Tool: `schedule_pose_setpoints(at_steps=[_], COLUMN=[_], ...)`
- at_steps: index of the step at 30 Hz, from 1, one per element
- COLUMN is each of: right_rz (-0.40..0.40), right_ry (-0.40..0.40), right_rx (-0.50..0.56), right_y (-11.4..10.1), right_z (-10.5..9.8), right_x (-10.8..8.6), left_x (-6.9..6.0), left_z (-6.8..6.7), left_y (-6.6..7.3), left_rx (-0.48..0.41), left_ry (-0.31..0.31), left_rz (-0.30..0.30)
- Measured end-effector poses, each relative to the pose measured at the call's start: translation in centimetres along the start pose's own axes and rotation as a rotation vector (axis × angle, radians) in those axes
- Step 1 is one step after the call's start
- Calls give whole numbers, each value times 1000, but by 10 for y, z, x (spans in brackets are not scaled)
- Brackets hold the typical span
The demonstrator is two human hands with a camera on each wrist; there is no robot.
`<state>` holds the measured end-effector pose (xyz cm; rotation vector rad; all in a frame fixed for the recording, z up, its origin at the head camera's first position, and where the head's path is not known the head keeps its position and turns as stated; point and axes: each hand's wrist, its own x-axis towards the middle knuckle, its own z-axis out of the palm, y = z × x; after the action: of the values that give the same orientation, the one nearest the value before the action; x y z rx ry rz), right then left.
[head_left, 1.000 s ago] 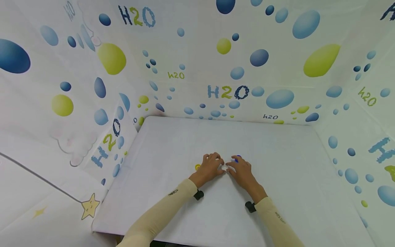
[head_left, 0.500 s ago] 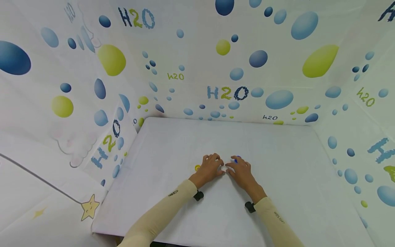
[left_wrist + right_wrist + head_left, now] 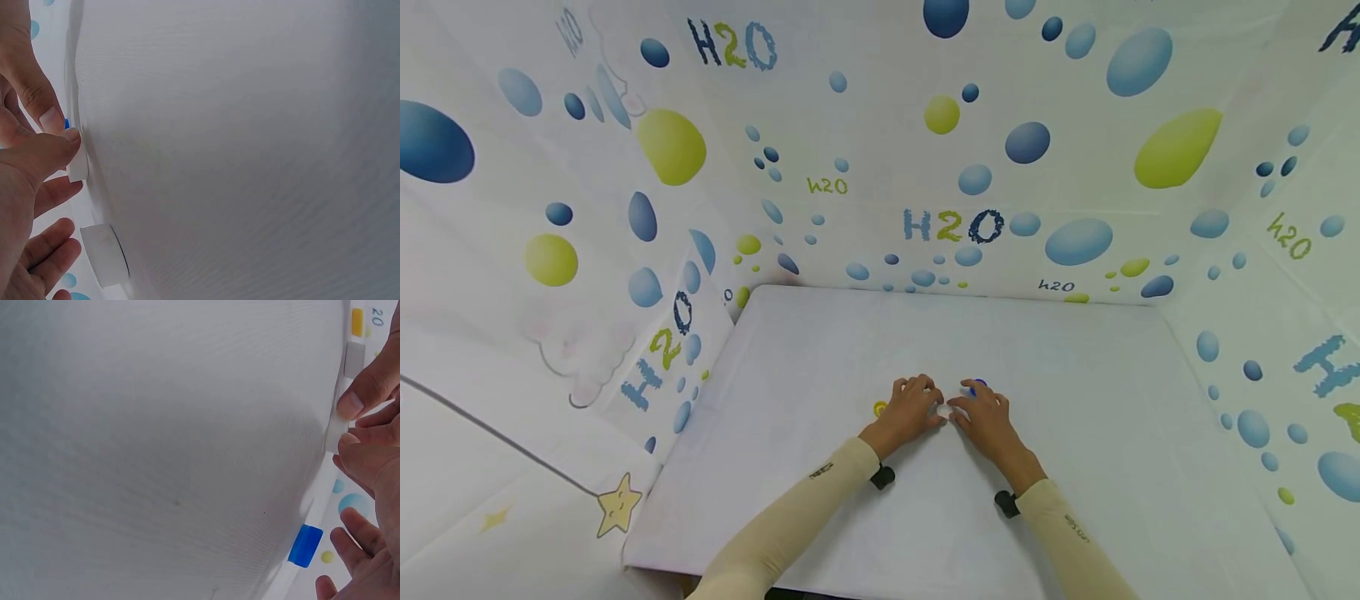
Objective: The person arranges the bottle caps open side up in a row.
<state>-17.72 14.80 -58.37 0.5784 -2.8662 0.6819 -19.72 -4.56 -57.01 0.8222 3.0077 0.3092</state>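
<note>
Over the white table, my left hand and right hand meet at a small white roll that looks like tape. Both thumbs lie along its near side, and fingers of each hand curl behind it, so both pinch it. In the right wrist view, the white roll stands on edge between the two thumbs. A blue roll sits by my right hand, partly hidden by it in the head view. Beside my left hand are another white roll and a yellow ring-shaped roll.
The white-covered table reaches back to a printed fabric wall with blue and green drops. Similar fabric hangs at both sides. Black wrist cameras sit under the sleeves' cuffs. The table's front edge shows at lower left.
</note>
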Motion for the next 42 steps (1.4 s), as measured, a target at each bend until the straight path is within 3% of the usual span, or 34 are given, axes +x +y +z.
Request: schedule_pose_setpoints(at_steps=[12, 23, 28, 34, 42], right_rz=[37, 13, 56, 119, 148], right_ry=[-26, 90, 81, 51, 31], right_rx=[3, 99, 100, 91, 65], right_y=[2, 16, 22, 31, 47], right_z=[-3, -12, -19, -25, -25], right_x=[-2, 1, 5, 6, 7], left_x=[2, 12, 22, 38, 53], left_z=[0, -3, -5, -8, -11], left_y=[3, 15, 23, 29, 30], left_rx=[-40, -93, -126, -57, -47], left_ry=[-2, 11, 3, -11, -72], left_rz=[-2, 7, -2, -20, -60])
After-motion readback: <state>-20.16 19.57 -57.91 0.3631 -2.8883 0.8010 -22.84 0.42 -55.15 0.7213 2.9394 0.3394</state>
